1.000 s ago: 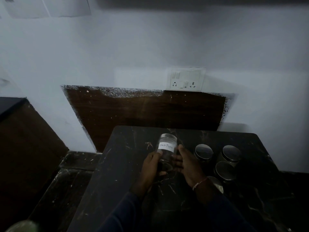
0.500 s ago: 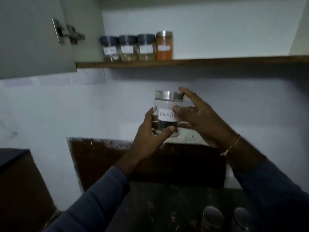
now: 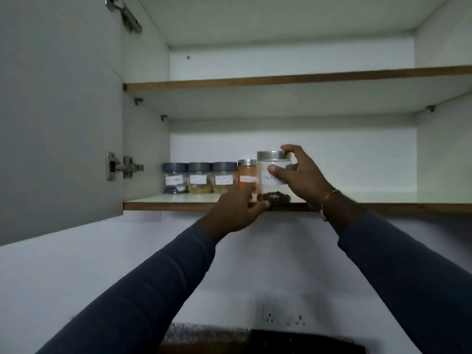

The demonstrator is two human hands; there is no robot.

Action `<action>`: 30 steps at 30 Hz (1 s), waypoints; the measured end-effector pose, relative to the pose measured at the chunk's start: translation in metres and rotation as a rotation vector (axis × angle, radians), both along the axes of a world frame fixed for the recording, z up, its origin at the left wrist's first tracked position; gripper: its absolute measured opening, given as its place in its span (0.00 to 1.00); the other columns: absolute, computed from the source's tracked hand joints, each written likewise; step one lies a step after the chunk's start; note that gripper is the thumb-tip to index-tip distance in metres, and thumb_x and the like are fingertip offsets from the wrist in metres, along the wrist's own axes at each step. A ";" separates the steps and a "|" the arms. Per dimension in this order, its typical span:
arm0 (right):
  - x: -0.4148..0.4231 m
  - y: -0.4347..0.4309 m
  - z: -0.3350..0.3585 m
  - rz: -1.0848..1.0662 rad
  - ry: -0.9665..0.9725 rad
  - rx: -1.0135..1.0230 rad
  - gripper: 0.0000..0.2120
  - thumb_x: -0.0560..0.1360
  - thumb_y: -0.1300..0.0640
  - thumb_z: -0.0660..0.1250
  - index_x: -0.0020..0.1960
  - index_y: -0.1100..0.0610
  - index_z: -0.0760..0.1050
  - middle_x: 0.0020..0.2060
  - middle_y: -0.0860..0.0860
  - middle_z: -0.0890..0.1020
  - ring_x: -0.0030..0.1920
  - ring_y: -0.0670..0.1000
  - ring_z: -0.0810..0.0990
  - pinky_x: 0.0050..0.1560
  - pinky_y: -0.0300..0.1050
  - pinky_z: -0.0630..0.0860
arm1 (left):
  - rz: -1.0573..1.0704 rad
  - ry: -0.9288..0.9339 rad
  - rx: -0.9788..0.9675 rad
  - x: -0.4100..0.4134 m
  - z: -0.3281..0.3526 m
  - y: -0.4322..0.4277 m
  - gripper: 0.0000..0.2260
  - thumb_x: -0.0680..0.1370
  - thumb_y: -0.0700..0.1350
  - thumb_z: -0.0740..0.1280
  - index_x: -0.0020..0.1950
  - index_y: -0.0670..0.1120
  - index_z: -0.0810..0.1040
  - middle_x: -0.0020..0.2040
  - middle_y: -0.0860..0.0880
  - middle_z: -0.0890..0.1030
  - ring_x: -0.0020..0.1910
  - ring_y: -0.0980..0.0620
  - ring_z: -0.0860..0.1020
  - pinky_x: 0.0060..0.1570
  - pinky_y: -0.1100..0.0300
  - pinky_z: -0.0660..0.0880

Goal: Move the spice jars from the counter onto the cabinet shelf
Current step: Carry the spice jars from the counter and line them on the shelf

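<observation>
A: What takes up most of the view?
B: An open cabinet (image 3: 281,26) with its door (image 3: 58,118) swung out to the left, and two shelves inside. The lower shelf (image 3: 383,200) carries everything.

A: And the arms?
B: Two dark sleeves reach up from below toward that shelf's front edge.

A: Where is the jar?
B: The jar (image 3: 273,175) stands upright at the front of the lower shelf, long axis vertical, steel lid on top, dark peppercorns at the bottom, white label facing out. Whether its base fully rests on the board I cannot tell.

A: The hands?
B: The right hand (image 3: 301,175) grips the jar, fingers at the lid's edge and thumb on the label. The left hand (image 3: 237,208) curls at the jar's base, fingertips against its lower left side.

A: Anything beside it?
B: An orange jar (image 3: 246,176) sits just left, partly behind it, then three grey-lidded jars (image 3: 199,177) in a row, all upright with labels out.
</observation>
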State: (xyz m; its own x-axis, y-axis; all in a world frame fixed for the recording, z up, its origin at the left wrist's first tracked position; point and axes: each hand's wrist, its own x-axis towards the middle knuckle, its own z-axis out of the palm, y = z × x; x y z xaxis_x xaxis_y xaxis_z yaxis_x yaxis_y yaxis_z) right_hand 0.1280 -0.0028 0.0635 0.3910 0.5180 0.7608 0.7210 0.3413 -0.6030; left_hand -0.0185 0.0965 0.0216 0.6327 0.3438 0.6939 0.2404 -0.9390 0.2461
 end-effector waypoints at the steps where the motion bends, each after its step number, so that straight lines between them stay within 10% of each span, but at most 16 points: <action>1: 0.007 0.007 0.004 -0.010 0.003 -0.015 0.22 0.72 0.51 0.73 0.63 0.45 0.69 0.49 0.50 0.78 0.49 0.54 0.79 0.50 0.48 0.77 | 0.049 0.047 0.049 0.004 0.004 0.006 0.11 0.78 0.55 0.64 0.48 0.48 0.77 0.41 0.53 0.77 0.44 0.49 0.79 0.37 0.60 0.70; 4: 0.025 0.024 0.010 -0.040 -0.017 -0.098 0.18 0.73 0.51 0.72 0.61 0.47 0.69 0.46 0.51 0.78 0.45 0.53 0.77 0.43 0.43 0.72 | 0.110 0.114 0.077 0.014 0.017 0.017 0.16 0.80 0.52 0.59 0.36 0.47 0.74 0.33 0.49 0.75 0.36 0.48 0.76 0.34 0.60 0.65; 9: 0.049 0.054 0.020 -0.139 -0.058 -0.264 0.20 0.75 0.49 0.69 0.62 0.48 0.65 0.56 0.55 0.78 0.55 0.58 0.79 0.58 0.53 0.75 | 0.192 0.161 0.133 0.027 0.040 0.028 0.16 0.76 0.51 0.62 0.32 0.46 0.77 0.31 0.47 0.76 0.35 0.46 0.77 0.39 0.56 0.76; 16: 0.069 0.088 0.045 -0.353 -0.222 -0.515 0.19 0.78 0.51 0.66 0.62 0.57 0.63 0.56 0.59 0.78 0.51 0.58 0.77 0.49 0.47 0.71 | 0.244 0.228 -0.008 0.051 0.029 0.042 0.11 0.76 0.51 0.59 0.53 0.50 0.77 0.56 0.45 0.80 0.55 0.45 0.77 0.56 0.51 0.74; 30: 0.104 0.135 0.058 -0.608 -0.388 -0.663 0.24 0.76 0.48 0.67 0.66 0.57 0.64 0.58 0.59 0.79 0.55 0.59 0.79 0.55 0.52 0.76 | 0.236 0.209 -0.032 0.055 0.027 0.052 0.13 0.76 0.52 0.60 0.56 0.49 0.77 0.55 0.46 0.80 0.55 0.46 0.76 0.56 0.52 0.75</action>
